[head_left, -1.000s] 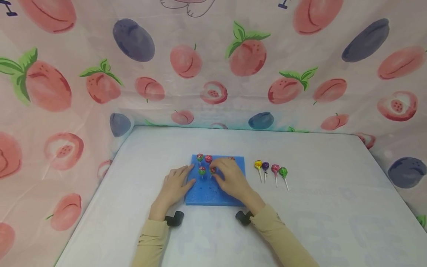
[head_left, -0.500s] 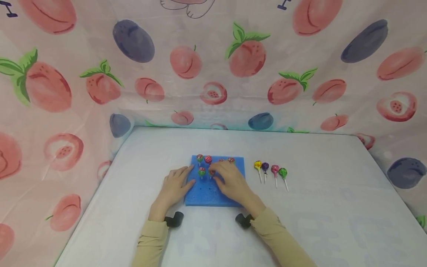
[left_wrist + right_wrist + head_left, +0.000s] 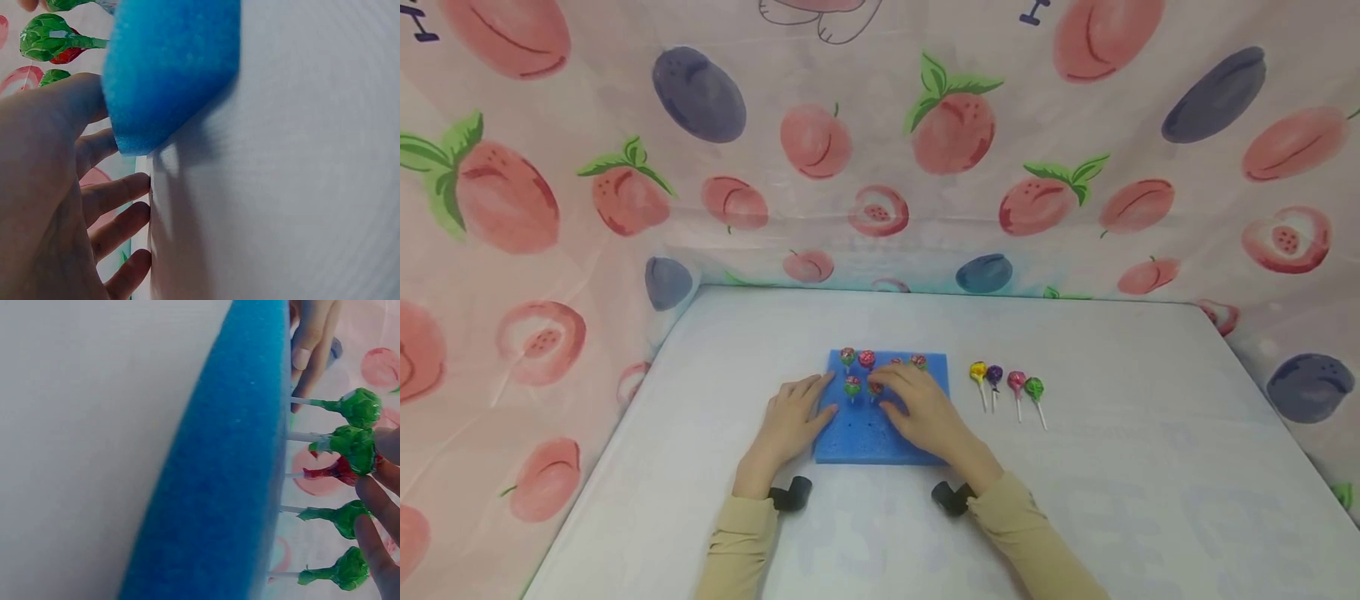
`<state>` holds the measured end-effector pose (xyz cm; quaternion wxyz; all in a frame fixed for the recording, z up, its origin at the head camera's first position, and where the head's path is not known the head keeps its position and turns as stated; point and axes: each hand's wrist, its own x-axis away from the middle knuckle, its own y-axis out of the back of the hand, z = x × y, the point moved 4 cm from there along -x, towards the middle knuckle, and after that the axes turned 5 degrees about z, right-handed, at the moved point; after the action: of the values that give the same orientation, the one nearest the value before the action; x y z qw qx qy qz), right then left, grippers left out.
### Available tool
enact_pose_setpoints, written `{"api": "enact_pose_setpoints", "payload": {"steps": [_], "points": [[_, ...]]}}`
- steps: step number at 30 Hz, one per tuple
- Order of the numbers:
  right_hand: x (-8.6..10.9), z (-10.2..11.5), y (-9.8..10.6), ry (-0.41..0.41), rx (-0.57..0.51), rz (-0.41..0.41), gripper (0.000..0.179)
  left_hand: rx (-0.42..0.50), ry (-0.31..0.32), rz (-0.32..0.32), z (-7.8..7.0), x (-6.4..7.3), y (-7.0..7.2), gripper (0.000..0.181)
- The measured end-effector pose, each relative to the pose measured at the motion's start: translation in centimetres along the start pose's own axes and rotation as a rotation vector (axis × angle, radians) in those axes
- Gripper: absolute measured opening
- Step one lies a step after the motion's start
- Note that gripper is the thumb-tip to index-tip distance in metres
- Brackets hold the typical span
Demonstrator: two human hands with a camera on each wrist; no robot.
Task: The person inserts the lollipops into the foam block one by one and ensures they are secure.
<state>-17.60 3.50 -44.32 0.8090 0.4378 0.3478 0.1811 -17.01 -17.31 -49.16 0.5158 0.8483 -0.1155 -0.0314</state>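
Left hand (image 3: 784, 421) fingers spread, resting on blue foam block's (image 3: 880, 452) left edge; right hand (image 3: 928, 408) arched above, thumb and finger pinching upright lollipop (image 3: 353, 449).

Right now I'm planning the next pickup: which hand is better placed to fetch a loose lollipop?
Likely the right hand: it is over the blue block, nearer the loose lollipops, which lie to the block's right. The left hand rests at the block's left edge, farther away.

No legible text. Fruit-print cloth (image 3: 880, 150): dark blue letter-like strokes (image 3: 427, 37), cut off near top edge. White surface (image 3: 1150, 367): faint marks (image 3: 1225, 512), unreadable.
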Motion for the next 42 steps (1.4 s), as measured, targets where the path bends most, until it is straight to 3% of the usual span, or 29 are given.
{"api": "enact_pose_setpoints", "payload": {"steps": [9,15,20,32,42], "points": [[0.1,0.0,1.1,-0.025,-0.037,0.046,0.037,0.011,-0.001,-0.007,0.1,0.0,0.0,0.057],[0.5,-0.3,2.0,-0.087,-0.058,0.048,0.033,0.018,-0.009,-0.012,0.0,0.1,0.1,0.057],[0.9,-0.7,2.6,-0.145,-0.084,0.037,0.032,0.019,-0.008,-0.007,0.0,0.2,0.1,0.056],[2.1,-2.0,3.4,-0.191,-0.147,-0.007,0.03,0.014,-0.004,-0.005,0.0,0.1,0.0,0.057],[3.3,-3.3,5.4,-0.345,-0.18,-0.026,0.032,0.008,0.005,-0.004,-0.1,0.1,0.1,0.057]]}}
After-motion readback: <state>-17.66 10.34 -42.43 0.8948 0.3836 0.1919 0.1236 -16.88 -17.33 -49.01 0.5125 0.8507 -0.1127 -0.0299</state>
